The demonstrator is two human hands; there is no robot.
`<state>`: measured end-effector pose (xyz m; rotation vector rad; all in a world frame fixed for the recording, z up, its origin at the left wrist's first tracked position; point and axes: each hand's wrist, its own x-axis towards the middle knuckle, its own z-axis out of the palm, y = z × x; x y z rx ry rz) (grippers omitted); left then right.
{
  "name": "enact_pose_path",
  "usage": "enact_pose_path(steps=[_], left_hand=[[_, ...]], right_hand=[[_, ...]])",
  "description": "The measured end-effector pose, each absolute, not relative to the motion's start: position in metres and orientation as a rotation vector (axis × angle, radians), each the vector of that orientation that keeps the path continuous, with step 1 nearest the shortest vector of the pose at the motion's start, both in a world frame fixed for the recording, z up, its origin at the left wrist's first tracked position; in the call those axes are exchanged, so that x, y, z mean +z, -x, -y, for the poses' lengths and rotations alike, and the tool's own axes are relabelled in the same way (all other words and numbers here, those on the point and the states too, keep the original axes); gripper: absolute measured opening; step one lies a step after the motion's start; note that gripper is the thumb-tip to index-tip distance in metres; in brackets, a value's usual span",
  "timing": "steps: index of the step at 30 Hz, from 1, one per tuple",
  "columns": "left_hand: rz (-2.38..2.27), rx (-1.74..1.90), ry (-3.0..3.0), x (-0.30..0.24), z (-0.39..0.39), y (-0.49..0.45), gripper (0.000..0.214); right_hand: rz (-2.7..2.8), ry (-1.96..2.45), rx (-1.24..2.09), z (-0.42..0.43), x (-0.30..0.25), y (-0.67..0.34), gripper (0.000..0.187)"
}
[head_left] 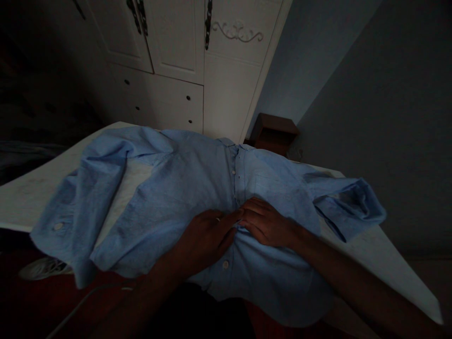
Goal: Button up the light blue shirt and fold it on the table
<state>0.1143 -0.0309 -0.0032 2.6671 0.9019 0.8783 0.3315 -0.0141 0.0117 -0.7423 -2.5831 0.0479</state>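
Observation:
A light blue button-up shirt (190,174) lies spread front side up, its collar toward the far edge and its sleeves out to both sides. At the middle of the front placket, my left hand (212,235) and my right hand (266,221) meet, fingertips touching. Both pinch the shirt's edge there; the button or buttonhole between the fingers is hidden. Below the hands a white shirt button (226,264) shows on the placket. Above them the placket edges lie close together, with a small button (233,173) visible.
The shirt rests on a white ironing board-like surface (24,197). Beyond it stand a white wardrobe (226,103) and a small brown cabinet (278,123) by the wall. A shoe (44,268) and a pale cord (76,308) are on the red floor at lower left.

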Motion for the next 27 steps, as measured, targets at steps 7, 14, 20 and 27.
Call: enact_pose_path(steps=[7,14,20,27], left_hand=[[-0.902,0.969,-2.799,0.002,0.034,-0.116,0.041],[-0.890,1.086,-2.792,0.005,0.035,-0.117,0.044],[-0.882,1.150,-2.784,0.007,0.036,-0.117,0.042],[-0.950,1.170,-2.744,0.005,0.037,-0.117,0.035]], right_hand=[[2.600,0.690,-0.032,0.013,0.011,-0.333,0.027],[2.513,0.557,-0.173,0.014,0.020,-0.334,0.014],[2.417,0.462,-0.168,0.014,0.021,-0.336,0.011],[2.417,0.517,-0.121,0.014,0.018,-0.338,0.016]])
